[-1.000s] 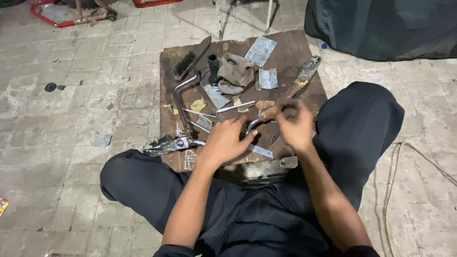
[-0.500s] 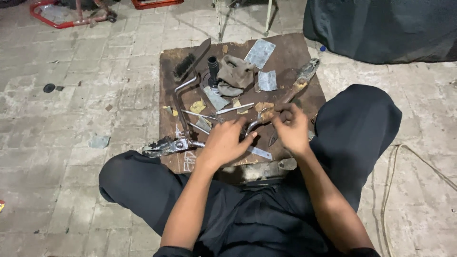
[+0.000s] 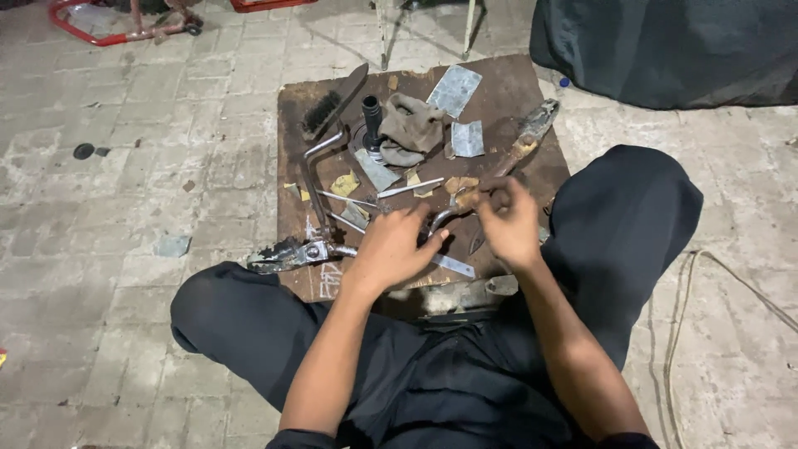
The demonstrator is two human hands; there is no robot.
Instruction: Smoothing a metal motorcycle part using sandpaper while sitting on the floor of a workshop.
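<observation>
We are sitting cross-legged on a paved floor (image 3: 125, 249) with a brown board (image 3: 515, 91) lying flat in front of our knees. Our left hand (image 3: 391, 249) is resting palm down at the near edge of the board, and its grip is closing around the near end of a curved metal bar (image 3: 445, 218). The bar is lying with its long axis running from lower left to upper right, pointing away toward our right hand (image 3: 509, 224). We cannot tell whether the right hand's grip is clamped on the bar's far end or just bunched over it; the fingers are blurred.

Crowding the board: a black brush (image 3: 331, 104) at the far left corner, a bent crank-like lever (image 3: 316, 162) beside it, a black cylinder part (image 3: 371, 120), a crumpled tan glove (image 3: 413, 129), two grey sheet pieces (image 3: 455, 90), thin metal rods (image 3: 407, 189), and a rusty wooden-handled tool (image 3: 524, 141) angling toward the far right. A dirty metal clamp part (image 3: 287, 254) is overhanging the left near edge, just beside our left hand.
</observation>
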